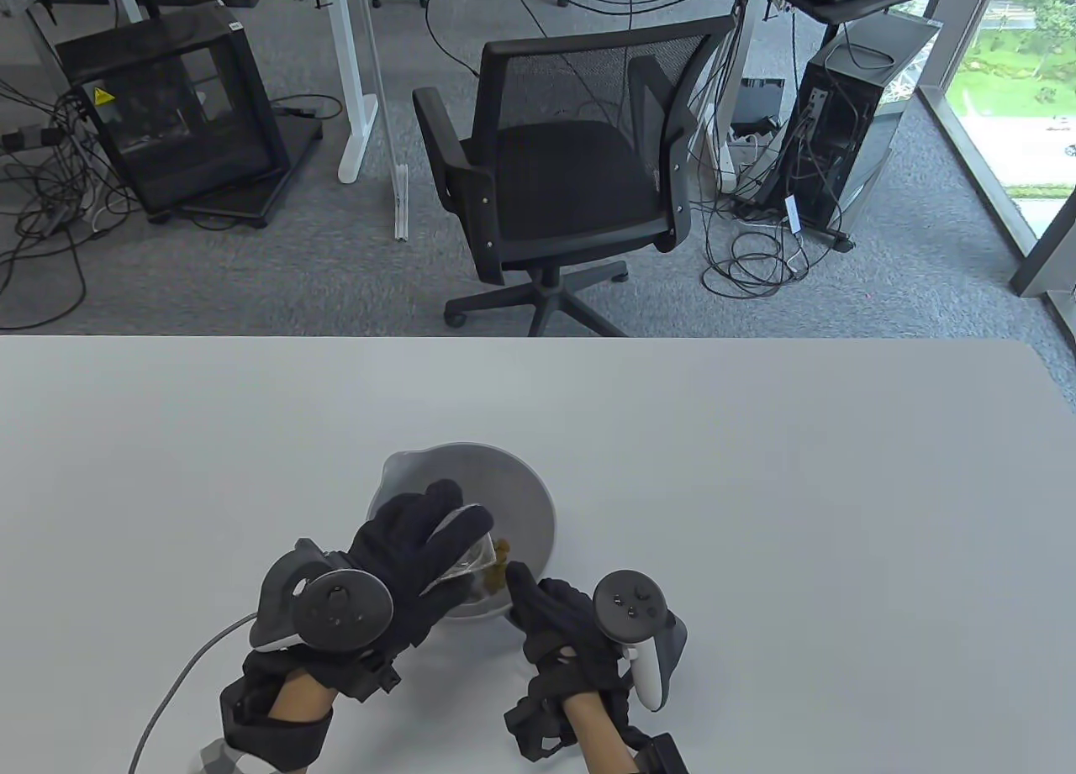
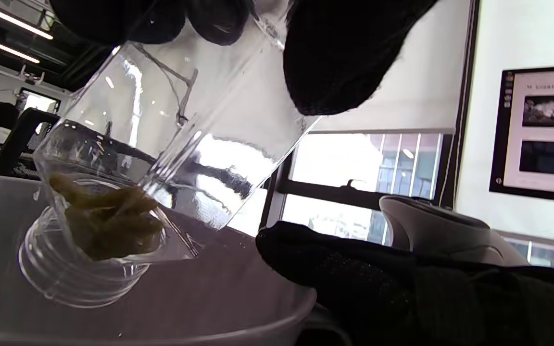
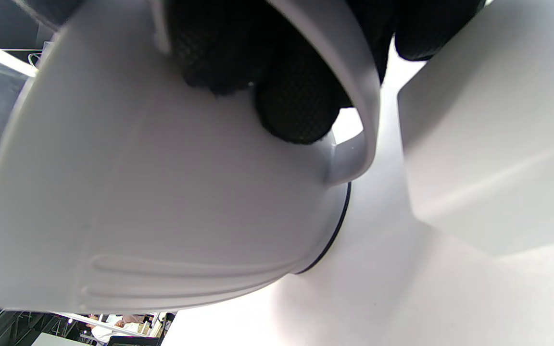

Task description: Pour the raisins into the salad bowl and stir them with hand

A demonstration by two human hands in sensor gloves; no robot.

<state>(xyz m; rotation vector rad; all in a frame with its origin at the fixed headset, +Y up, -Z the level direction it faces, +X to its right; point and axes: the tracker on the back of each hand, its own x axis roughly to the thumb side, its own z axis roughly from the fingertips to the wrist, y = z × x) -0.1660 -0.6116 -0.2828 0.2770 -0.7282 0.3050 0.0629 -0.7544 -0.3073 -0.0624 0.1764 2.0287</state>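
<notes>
- Table view: left hand (image 1: 403,555) grips a clear jar (image 2: 171,158), tilted mouth-down over the salad bowl (image 1: 521,505).
- Right hand (image 1: 563,631) curls round the bowl's handle (image 3: 354,96).
- Raisins (image 2: 108,221) bunched at the jar mouth.
- Bowl on white tabletop (image 1: 799,513).

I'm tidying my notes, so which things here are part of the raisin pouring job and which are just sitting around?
Part of the job:
- jar, tipped, gripped by left hand
- raisins
- bowl, handle held by right hand

Just around:
- office chair
- computer tower
- black cabinet
</notes>
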